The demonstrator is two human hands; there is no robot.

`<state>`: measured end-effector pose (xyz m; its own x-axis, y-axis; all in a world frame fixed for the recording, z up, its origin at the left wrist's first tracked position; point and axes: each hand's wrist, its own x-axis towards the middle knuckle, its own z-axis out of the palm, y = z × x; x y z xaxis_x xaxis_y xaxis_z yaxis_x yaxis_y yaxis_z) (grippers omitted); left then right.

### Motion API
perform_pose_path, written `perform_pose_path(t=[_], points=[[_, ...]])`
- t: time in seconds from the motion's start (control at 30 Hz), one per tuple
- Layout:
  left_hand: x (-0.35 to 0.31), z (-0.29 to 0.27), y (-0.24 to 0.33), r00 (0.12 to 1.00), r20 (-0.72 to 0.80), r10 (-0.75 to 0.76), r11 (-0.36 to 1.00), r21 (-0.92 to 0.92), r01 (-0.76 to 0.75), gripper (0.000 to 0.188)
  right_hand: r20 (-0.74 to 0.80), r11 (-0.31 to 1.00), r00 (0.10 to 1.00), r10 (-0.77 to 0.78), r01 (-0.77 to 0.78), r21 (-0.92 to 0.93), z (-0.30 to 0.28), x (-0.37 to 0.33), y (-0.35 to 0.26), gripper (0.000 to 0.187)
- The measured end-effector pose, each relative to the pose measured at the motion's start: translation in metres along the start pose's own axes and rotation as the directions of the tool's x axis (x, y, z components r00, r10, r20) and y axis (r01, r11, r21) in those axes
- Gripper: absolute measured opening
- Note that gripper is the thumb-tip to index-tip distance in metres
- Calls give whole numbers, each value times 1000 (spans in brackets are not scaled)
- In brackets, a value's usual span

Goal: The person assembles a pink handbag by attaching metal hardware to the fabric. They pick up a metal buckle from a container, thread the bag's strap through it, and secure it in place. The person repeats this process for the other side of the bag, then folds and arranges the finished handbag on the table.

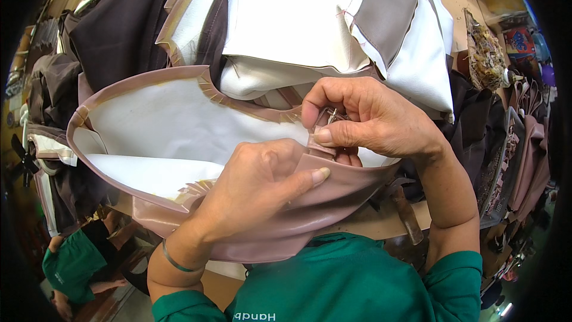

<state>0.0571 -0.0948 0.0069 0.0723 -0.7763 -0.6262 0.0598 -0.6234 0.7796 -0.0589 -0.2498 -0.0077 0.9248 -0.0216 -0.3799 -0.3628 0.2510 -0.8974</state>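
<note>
A dusty-pink leather bag body (262, 226) with a white inner side lies across the bench before me, its wide mouth facing up. Notched, glue-stained folds run along parts of its rim. My left hand (253, 182) is closed over the near rim, thumb pressed flat on the outside and fingers inside the bag, mostly hidden. My right hand (381, 122) pinches a short pink leather tab (322, 146) at that rim between thumb and fingers. A small silver metal buckle (329, 114) sits at the tab's upper end, partly covered by those fingers.
White leather pieces (280, 12) with a grey band (390, 12) are piled beyond the bag. Dark brown leather (119, 30) is heaped at left. A wooden tool handle (407, 214) lies near my right forearm. Pink straps (533, 155) hang at right. Another person in green (74, 262) is at lower left.
</note>
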Motion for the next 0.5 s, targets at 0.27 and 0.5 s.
perform_pose_path(t=[0.27, 0.5], points=[[3, 1, -9, 999, -38, 7, 997, 71, -5, 14, 0, 1000, 1000, -10, 10, 22, 0, 1, 5, 17], [3, 0, -9, 999, -51, 16, 994, 107, -11, 14, 10, 1000, 1000, 2, -2, -17, 0, 0, 2, 18]])
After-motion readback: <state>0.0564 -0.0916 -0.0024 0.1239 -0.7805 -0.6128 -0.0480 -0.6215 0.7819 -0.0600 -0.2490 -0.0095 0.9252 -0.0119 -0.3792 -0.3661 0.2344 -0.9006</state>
